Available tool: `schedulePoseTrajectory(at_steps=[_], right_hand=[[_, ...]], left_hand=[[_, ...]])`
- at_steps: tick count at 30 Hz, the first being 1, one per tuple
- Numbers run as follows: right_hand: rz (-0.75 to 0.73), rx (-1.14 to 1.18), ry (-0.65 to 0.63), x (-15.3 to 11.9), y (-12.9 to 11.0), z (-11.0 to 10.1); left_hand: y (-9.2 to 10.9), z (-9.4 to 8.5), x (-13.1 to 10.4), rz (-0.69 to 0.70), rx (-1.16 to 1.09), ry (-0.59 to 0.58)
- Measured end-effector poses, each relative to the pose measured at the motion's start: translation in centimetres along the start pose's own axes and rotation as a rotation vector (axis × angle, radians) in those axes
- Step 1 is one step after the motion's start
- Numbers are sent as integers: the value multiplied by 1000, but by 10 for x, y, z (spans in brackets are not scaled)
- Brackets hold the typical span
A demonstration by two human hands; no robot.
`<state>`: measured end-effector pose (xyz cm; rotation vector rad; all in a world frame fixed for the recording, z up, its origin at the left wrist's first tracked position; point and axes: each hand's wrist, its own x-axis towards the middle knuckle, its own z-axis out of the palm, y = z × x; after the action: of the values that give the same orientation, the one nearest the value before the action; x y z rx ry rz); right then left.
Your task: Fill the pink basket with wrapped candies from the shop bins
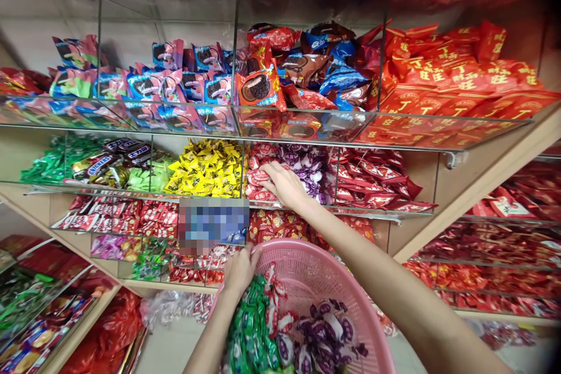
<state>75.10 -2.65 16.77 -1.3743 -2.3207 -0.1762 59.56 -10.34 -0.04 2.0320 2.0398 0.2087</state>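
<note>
My left hand grips the far left rim of a pink plastic basket, its fingers closed over the edge. In the basket lie green-wrapped candies, a few red-and-white wrapped candies and purple-and-white wrapped candies. On the middle shelf, my right hand reaches into a compartment, fingers stretched over red-and-white twist-wrapped candies. I see nothing held in it, though the fingertips are partly among the candies. Purple-and-white candies lie just right of that hand.
Clear dividers split the glass shelves. Yellow candies fill the compartment to the left; red packets lie to the right. Above, a glass shelf front holds cookie packets and red bags. A wooden slanted board stands at right.
</note>
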Motion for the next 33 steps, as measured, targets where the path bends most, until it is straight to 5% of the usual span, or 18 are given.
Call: schedulePoseTrajectory(at_steps=[19,23,26,29,33], right_hand=[[19,450,289,-9,25,2],[20,603,372,-28,13,-18],[-1,763,291,-58,-11,-28],[68,925,93,-96,-32,-11],[221,1039,-49,-142,-38,58]], left_hand=[[0,-2,0,-10,-22,-4],[0,-3,0,-1,-19,-3],[0,-3,0,8,-11,-5],[1,-3,-1,8,12,-14],[2,-6,-3,-10,33,-38]])
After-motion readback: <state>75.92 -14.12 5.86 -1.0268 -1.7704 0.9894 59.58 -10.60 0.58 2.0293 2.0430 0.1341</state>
